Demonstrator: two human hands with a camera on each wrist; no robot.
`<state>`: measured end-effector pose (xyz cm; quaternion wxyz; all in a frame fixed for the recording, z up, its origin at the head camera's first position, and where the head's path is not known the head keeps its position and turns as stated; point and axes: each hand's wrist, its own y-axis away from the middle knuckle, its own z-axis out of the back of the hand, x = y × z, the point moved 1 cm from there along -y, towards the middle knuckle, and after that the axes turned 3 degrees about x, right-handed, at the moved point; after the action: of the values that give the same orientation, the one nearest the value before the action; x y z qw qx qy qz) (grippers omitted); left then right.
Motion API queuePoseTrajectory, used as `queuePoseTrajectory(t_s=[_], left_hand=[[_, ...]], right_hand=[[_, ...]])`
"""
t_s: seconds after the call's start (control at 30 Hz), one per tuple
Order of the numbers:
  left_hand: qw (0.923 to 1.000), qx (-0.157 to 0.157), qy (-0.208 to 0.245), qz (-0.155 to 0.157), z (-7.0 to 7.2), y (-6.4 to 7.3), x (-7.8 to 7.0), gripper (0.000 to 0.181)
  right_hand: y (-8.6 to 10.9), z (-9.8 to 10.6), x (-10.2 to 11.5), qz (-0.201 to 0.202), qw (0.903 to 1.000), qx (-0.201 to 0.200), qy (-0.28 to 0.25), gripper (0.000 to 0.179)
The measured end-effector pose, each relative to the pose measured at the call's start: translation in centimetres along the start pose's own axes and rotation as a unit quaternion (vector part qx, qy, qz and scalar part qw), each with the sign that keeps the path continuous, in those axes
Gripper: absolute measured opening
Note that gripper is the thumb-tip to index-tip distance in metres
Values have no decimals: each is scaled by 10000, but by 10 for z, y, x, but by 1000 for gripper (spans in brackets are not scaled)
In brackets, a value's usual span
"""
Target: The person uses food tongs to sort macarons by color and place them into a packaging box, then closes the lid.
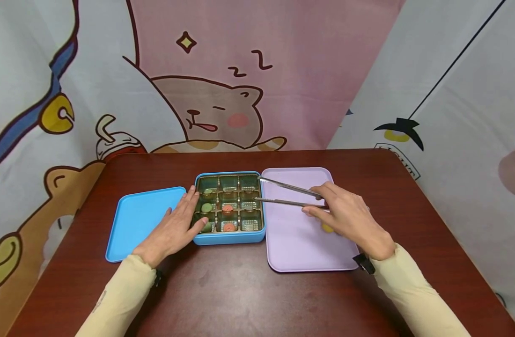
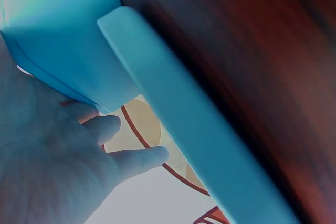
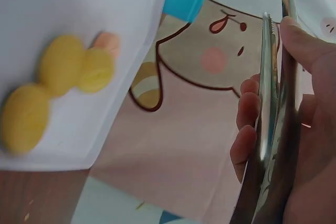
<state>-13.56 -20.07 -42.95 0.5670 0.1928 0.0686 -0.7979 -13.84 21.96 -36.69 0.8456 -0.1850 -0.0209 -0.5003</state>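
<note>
My left hand rests against the left side of a blue box, fingers stretched out and thumb over its front left corner. Inside the box is a clear divided insert with three rows of compartments. Green round pieces sit in its left column, and orange ones in the middle column. In my right hand are metal tongs, their arms apart and tips near the box's right rim, nothing between them. Yellow pieces and a small orange piece lie on the lilac tray, partly hidden by my right hand.
A flat blue lid lies left of the box, partly under my left forearm. The tray stands directly beside the box's right side. Behind the brown table hangs a cartoon-printed cloth. Part of another person's hand shows at far right.
</note>
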Motion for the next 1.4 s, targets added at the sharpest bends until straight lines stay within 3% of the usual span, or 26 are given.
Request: queuePoseTrajectory(t_s=[0.3,0.63,0.9,1.4], left_hand=[[10000,-16,-54,-7,1,-1,-1,84],[10000,-30,-36,9,0,-1,-1,85],[10000,17,-4,68,-1,-2,0,86],[9999,81,-49,93,-1,-2,-1,88]], right_hand=[[26,1,-27,-210,9996,-128,133,54],[48,10,-51,-484,9969,-254,564,46],[58,16,-60,-783,9942,-83,726,49],[69,19,-75,-839,9899,449,1051,53]])
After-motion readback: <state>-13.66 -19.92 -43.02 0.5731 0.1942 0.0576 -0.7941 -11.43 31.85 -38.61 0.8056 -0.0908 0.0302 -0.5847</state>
